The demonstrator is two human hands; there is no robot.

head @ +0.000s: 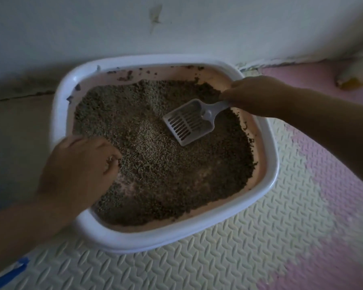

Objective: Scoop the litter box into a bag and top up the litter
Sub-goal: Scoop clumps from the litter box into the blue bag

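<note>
A white-rimmed litter box (268, 178) with a pink inside stands on the floor against the wall. Grey-brown litter (155, 164) covers most of its bottom, with a paler patch in the middle and bare pink near the front left. My right hand (258, 95) grips the handle of a white slotted scoop (189, 122), whose empty blade lies tilted on the litter. My left hand (78, 170) reaches over the box's left rim with its fingers curled down into the litter; whether they hold anything is hidden.
The box sits on embossed foam floor mats (260, 248), cream and pink. A white wall (113, 28) rises right behind it. A yellowish object (352, 80) lies at the far right by the wall. Something blue (11, 273) shows at the bottom left edge.
</note>
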